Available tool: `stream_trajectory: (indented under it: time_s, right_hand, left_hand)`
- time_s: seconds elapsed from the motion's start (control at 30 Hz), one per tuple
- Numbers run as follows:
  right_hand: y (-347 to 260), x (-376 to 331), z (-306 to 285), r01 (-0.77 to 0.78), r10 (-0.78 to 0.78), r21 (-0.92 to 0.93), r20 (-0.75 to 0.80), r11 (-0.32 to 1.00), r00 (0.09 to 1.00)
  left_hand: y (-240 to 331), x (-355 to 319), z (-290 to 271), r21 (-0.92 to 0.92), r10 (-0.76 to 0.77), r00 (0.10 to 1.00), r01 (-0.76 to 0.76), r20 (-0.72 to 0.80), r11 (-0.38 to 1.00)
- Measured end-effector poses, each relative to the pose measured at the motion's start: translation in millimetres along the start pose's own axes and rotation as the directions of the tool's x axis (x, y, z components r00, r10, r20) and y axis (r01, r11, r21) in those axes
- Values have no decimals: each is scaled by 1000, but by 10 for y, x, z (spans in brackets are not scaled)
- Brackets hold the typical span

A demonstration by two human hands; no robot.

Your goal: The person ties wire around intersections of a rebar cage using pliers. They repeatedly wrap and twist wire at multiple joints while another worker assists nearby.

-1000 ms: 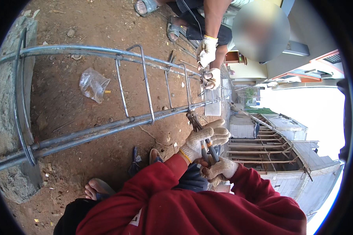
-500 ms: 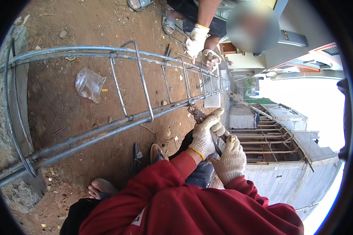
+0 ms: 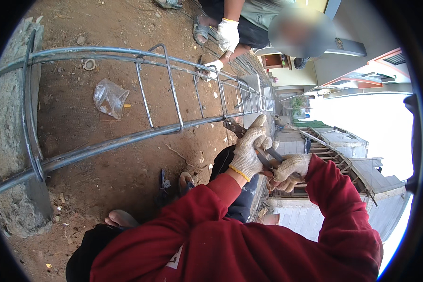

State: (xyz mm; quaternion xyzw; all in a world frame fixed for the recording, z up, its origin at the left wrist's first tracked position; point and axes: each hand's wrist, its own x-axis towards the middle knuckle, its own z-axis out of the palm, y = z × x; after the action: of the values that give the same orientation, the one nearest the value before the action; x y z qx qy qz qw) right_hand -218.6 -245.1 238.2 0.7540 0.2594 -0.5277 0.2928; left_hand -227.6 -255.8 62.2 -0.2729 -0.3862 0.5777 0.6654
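Note:
Both my hands wear knitted white gloves. My left hand [image 3: 250, 151] is closed around the upper part of a pair of dark metal pincers [image 3: 234, 127]. Their jaws are at a joint on the near bars of a steel rebar cage [image 3: 174, 126]; whether they bite on wire there I cannot make out. Lower right, my right hand [image 3: 290, 170] grips the ends of the pincers' handles, its wrist bent inward. The cage has long bars and bent stirrups, and runs from the left edge away to the right.
Across the cage, a co-worker's gloved hands [image 3: 228, 35] are by its far bars. A concrete block [image 3: 15, 207] lies under its left end. On the dirt are a clear plastic bag [image 3: 110, 97] and a ring [image 3: 89, 64]. My sandalled foot [image 3: 186, 181] is below the cage.
My right hand has turned on the handles, and its forearm has swung outward to the right. The pincers' jaws stay by the joint. The co-worker's hands have moved left along the far bars.

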Motion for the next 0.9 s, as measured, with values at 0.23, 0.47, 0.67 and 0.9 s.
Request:
stream_trajectory:
  time_s: [0.23, 0.47, 0.67, 0.9]
  right_hand:
    - [430, 282, 666, -807, -918, -587, -351, 62, 185]
    - [422, 510, 243, -467, -824, -825, -484, 317, 296]
    - [80, 203, -213, 134, -139, 36, 288, 990, 948]
    - [184, -19, 171, -97, -522, -802, -469, 589, 712]
  left_hand:
    - [-115, 187, -131, 29, 100, 983, -97, -155, 995]
    - [-229, -22, -122, 541, 452, 856, -264, -250, 799]
    - [-232, -441, -122, 684, 298, 929, -72, -218, 726]
    - [-263, -57, 81, 63, 66, 979, -55, -191, 997]
